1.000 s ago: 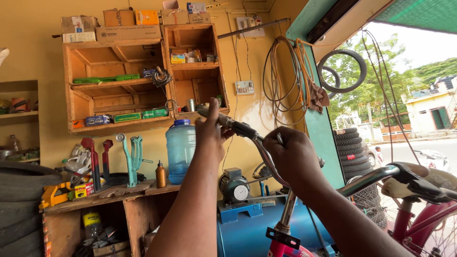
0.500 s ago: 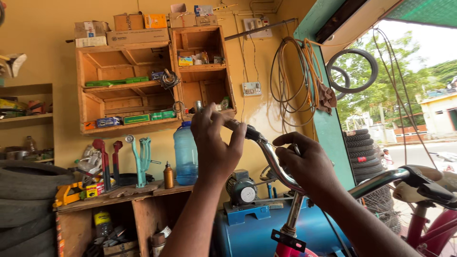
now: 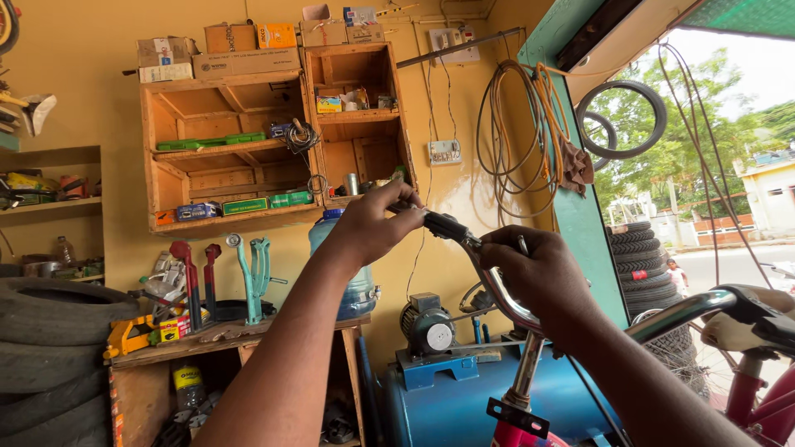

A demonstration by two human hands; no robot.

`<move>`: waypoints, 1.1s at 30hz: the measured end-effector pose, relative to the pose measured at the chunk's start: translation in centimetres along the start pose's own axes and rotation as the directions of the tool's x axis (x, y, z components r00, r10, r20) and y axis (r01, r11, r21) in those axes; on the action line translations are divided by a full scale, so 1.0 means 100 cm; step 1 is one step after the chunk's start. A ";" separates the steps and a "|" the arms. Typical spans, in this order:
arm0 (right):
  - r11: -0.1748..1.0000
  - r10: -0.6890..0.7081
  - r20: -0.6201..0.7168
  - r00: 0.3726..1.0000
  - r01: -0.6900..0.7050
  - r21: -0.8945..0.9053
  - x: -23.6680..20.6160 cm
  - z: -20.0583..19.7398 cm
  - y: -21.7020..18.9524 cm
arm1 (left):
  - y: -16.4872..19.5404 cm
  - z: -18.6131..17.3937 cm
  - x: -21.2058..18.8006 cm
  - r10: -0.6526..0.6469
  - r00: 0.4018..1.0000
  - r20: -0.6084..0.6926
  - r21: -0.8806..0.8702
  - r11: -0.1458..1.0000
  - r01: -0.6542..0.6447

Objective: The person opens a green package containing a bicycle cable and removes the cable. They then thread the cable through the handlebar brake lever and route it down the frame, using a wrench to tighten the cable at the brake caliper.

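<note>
The left hand is closed around the black grip at the end of the chrome handlebar, fingers wrapped over it. The right hand is clamped on the curved bar just beside the grip. The handlebar rises from a stem on a red frame. Behind it stand a blue compressor, a water jug and wooden shelves

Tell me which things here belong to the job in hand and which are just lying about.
In hand: left hand on black handlebar grip; right hand on chrome handlebar.
Lying about: blue compressor tank, water jug, stacked tyres, coiled cables.
</note>
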State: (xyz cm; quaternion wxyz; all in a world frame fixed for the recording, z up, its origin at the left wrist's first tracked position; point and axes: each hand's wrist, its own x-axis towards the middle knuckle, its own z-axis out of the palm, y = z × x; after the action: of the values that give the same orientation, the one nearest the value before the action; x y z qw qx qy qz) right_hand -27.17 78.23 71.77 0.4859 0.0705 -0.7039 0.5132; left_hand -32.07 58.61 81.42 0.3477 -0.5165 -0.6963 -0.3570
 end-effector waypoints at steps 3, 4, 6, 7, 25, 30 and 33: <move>0.999 -0.043 -0.013 0.999 0.043 -0.016 0.002 -0.001 0.003 | 0.011 -0.002 0.000 0.019 1.000 0.002 0.081 0.997 -0.019; 0.997 -0.077 -0.006 0.997 0.077 -0.007 0.003 -0.001 0.005 | 0.014 -0.002 0.000 0.018 1.000 0.004 0.086 0.996 -0.019; 0.992 -0.122 -0.030 0.992 0.120 -0.039 0.004 -0.002 0.006 | 0.018 -0.002 0.000 0.023 1.000 0.009 0.149 0.989 -0.024; 0.989 -0.131 -0.057 0.990 0.127 -0.080 0.004 -0.001 0.007 | 0.019 -0.002 0.000 0.024 1.000 0.010 0.179 0.983 -0.026; 0.978 -0.210 -0.112 0.971 0.207 -0.039 -0.009 0.004 0.009 | 0.016 0.000 0.002 -0.042 0.999 0.029 0.274 0.961 0.032; 0.992 -0.114 -0.068 0.991 0.110 -0.059 -0.008 0.011 0.007 | 0.010 0.002 0.001 -0.084 0.996 0.029 0.278 0.958 0.073; 0.966 -0.244 -0.069 0.967 0.236 -0.110 -0.005 0.010 0.009 | 0.005 0.002 0.002 -0.059 0.998 0.034 0.306 0.951 0.046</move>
State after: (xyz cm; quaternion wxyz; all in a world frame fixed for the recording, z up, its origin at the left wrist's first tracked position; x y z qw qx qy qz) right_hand -28.03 77.69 70.83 0.5759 0.1095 -0.6947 0.4167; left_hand -31.64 58.99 81.55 0.3987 -0.4454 -0.7638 -0.2433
